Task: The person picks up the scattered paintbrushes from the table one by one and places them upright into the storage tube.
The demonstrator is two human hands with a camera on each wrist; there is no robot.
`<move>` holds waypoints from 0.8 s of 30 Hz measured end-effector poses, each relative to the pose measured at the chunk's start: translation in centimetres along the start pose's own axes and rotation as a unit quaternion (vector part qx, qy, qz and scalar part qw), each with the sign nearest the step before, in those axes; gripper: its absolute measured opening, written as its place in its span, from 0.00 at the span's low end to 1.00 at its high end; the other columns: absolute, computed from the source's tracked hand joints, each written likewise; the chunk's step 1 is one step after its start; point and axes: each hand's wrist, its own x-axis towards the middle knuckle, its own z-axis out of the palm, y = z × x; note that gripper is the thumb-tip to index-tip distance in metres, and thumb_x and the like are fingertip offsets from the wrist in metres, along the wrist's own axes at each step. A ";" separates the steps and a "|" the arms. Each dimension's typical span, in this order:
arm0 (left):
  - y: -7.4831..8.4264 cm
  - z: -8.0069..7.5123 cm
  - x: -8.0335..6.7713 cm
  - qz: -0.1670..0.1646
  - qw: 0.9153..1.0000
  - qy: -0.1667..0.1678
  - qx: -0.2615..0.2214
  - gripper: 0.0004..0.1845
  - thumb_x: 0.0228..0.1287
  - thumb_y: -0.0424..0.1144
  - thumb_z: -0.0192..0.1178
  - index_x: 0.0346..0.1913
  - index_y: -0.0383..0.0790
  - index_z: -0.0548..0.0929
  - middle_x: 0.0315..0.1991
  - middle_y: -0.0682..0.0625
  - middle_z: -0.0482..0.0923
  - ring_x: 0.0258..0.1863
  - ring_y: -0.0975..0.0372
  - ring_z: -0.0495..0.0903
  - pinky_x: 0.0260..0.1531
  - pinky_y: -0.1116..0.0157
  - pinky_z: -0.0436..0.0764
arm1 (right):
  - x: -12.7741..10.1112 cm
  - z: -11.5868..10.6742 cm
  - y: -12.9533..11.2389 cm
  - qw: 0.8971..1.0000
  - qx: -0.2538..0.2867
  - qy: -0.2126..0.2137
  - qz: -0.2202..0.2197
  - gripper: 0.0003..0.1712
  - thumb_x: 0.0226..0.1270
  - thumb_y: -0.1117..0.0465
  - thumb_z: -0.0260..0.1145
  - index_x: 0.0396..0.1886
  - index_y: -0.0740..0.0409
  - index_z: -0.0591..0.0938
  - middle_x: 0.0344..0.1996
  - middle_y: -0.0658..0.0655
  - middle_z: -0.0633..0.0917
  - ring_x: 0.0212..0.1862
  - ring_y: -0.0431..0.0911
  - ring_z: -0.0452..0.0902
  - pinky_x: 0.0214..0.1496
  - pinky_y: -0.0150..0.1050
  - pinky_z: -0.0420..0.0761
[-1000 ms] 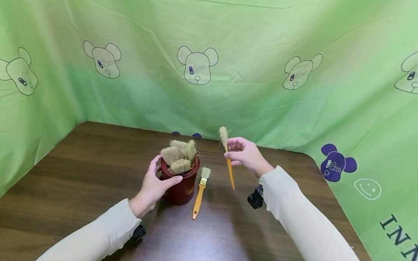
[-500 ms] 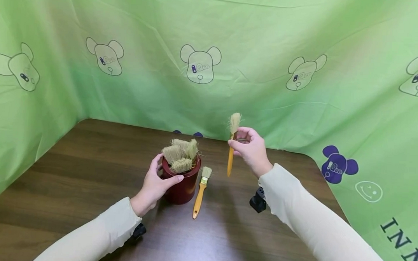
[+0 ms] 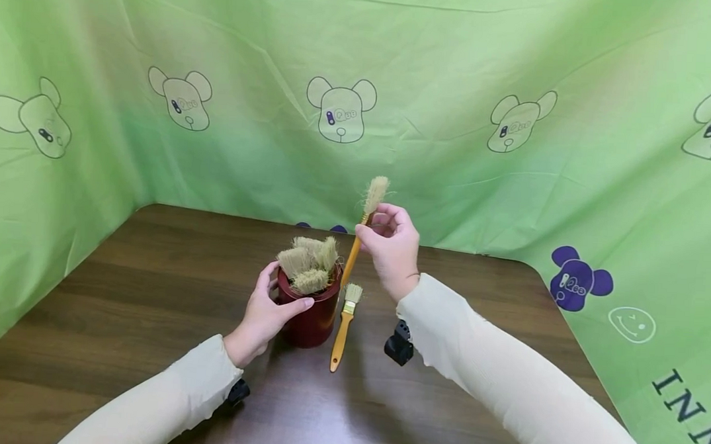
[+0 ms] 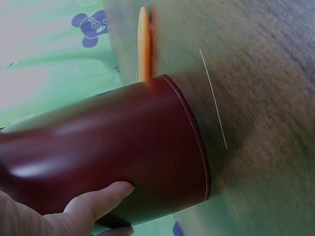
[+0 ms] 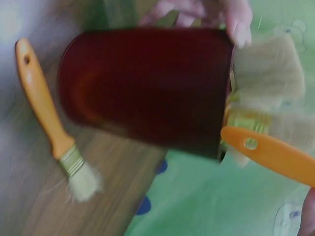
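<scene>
A dark red cup (image 3: 310, 316) stands on the wooden table (image 3: 119, 317) with several bristle brushes (image 3: 307, 263) sticking up out of it. My left hand (image 3: 265, 314) grips the cup's left side; its thumb shows on the cup wall (image 4: 123, 162) in the left wrist view. My right hand (image 3: 390, 247) pinches an orange-handled brush (image 3: 359, 239), bristles up, its handle end slanting down to the cup's rim (image 5: 231, 132). Another orange brush (image 3: 343, 324) lies flat on the table just right of the cup, also seen as brush (image 5: 49, 132) in the right wrist view.
A green printed cloth (image 3: 361, 103) walls in the table at the back and both sides. The table's rounded right corner (image 3: 543, 283) is near my right arm. Bare wood lies to the left and in front of the cup.
My right hand has carried the brush leftwards and tilted it, so the handle end now points at the cup's rim. The left hand and cup have stayed put.
</scene>
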 end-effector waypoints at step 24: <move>0.0 -0.1 -0.1 0.004 1.000 0.001 0.000 0.47 0.51 0.34 0.70 0.72 0.43 0.55 0.67 0.33 0.60 0.66 0.45 0.62 0.58 0.46 0.67 | -1.7 1.9 2.2 0.997 -0.062 -0.029 -0.038 0.21 0.51 0.73 0.67 0.47 0.70 0.74 0.32 0.57 0.78 0.33 0.39 0.73 0.39 0.29 0.75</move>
